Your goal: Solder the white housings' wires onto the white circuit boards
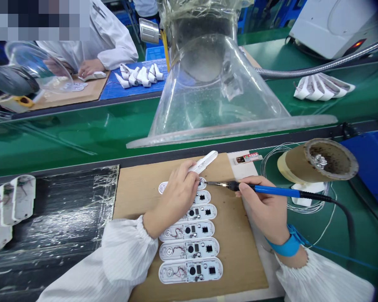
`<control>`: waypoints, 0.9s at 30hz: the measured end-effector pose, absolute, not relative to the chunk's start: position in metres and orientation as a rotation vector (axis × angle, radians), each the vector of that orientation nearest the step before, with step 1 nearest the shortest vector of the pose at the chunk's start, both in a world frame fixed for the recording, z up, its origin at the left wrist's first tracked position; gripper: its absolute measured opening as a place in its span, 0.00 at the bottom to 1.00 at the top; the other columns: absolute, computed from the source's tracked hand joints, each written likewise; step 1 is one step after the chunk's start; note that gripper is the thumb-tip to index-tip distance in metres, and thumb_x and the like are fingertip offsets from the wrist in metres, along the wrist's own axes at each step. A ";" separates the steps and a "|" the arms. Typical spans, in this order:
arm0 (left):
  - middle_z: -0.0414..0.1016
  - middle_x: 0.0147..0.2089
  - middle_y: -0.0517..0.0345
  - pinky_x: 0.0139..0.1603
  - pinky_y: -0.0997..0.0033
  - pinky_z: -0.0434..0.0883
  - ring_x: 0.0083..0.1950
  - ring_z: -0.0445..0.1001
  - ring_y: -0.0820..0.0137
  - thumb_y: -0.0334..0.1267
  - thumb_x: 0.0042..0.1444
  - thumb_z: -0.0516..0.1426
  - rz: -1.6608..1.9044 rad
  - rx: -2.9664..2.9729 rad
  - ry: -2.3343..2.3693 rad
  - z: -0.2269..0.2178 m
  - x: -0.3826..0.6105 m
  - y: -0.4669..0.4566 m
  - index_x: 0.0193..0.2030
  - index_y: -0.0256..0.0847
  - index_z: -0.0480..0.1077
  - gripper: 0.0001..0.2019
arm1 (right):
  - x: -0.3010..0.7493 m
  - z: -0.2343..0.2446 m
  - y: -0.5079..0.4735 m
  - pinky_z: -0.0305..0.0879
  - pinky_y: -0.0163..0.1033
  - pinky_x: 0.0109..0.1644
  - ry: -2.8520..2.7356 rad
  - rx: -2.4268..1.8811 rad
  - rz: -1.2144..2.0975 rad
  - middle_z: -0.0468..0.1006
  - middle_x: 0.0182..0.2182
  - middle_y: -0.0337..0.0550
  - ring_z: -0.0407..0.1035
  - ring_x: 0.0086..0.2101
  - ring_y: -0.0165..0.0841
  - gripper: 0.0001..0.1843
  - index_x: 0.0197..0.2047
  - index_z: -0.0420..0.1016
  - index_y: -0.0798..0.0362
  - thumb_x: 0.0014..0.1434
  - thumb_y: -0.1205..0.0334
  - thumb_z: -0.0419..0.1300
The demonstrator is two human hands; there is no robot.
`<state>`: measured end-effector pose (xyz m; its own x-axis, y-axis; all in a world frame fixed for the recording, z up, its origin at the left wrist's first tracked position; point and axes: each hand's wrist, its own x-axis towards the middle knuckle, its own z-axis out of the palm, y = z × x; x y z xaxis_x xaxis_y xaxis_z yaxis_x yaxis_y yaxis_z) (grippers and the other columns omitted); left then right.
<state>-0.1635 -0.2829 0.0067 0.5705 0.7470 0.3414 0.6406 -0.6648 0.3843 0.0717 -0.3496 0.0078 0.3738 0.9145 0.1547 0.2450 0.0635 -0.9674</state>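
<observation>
My right hand point(264, 205) is closed around a blue-handled soldering iron point(271, 191), with a blue band at the wrist. The iron's tip meets the right end of the farthest white oblong housing point(203, 183) in a column on the cardboard. Over that housing lies my left hand point(182, 188), fingers bent and pressed together on a white plastic shell part point(204, 162) that sticks up at a slant. Nearer to me, several open housings point(190, 270) show circuit boards with black chips and thin red wires. My left hand hides part of the far ones.
A clear fume hood point(220, 100) hangs behind the cardboard mat point(239, 243). At the right stand a brown round pot point(297, 163), coiled wire and a blue box point(370, 163). White shells point(23, 197) lie at the left. Across the bench a co-worker's hand point(91, 67) handles a white part.
</observation>
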 end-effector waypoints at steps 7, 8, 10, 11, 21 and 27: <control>0.68 0.67 0.38 0.63 0.39 0.79 0.66 0.75 0.51 0.28 0.75 0.53 0.710 2.568 1.138 0.006 -0.164 -0.283 0.49 0.41 0.65 0.04 | 0.073 0.011 -0.350 0.76 0.38 0.28 -1.033 -1.435 0.726 0.82 0.28 0.40 0.79 0.27 0.36 0.06 0.36 0.83 0.49 0.63 0.57 0.70; 0.68 0.67 0.38 0.62 0.40 0.79 0.65 0.75 0.51 0.28 0.75 0.53 0.712 2.570 1.136 0.007 -0.164 -0.283 0.49 0.41 0.65 0.04 | 0.073 0.011 -0.350 0.76 0.38 0.28 -1.032 -1.434 0.728 0.82 0.28 0.40 0.79 0.27 0.36 0.06 0.36 0.83 0.49 0.63 0.57 0.70; 0.68 0.67 0.39 0.62 0.41 0.80 0.65 0.75 0.52 0.29 0.75 0.53 0.710 2.572 1.134 0.008 -0.164 -0.283 0.48 0.41 0.66 0.04 | 0.073 0.011 -0.350 0.77 0.38 0.29 -1.030 -1.437 0.733 0.83 0.29 0.40 0.80 0.27 0.36 0.05 0.36 0.83 0.49 0.63 0.58 0.70; 0.68 0.67 0.39 0.61 0.42 0.80 0.64 0.76 0.52 0.29 0.76 0.53 0.706 2.574 1.134 0.009 -0.164 -0.283 0.48 0.41 0.66 0.04 | 0.073 0.011 -0.350 0.77 0.38 0.29 -1.030 -1.438 0.734 0.83 0.29 0.40 0.80 0.27 0.35 0.05 0.36 0.83 0.49 0.63 0.58 0.70; 0.69 0.66 0.40 0.59 0.44 0.80 0.62 0.76 0.53 0.29 0.75 0.54 0.715 2.593 1.127 0.008 -0.165 -0.282 0.49 0.41 0.67 0.03 | 0.073 0.012 -0.349 0.77 0.38 0.30 -1.007 -1.438 0.744 0.82 0.27 0.40 0.80 0.27 0.36 0.06 0.36 0.82 0.49 0.63 0.57 0.70; 0.69 0.65 0.44 0.60 0.45 0.79 0.62 0.75 0.55 0.30 0.74 0.56 0.723 2.523 1.120 0.010 -0.167 -0.282 0.47 0.42 0.69 0.03 | 0.073 0.011 -0.349 0.76 0.36 0.30 -1.011 -1.415 0.751 0.82 0.27 0.39 0.80 0.27 0.34 0.04 0.35 0.83 0.48 0.63 0.59 0.70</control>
<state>-0.1666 -0.2819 0.0099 0.5723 0.7518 0.3274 0.6079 -0.6570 0.4459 0.0732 -0.3495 0.0107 0.4171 0.9014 0.1160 0.1496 0.0578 -0.9871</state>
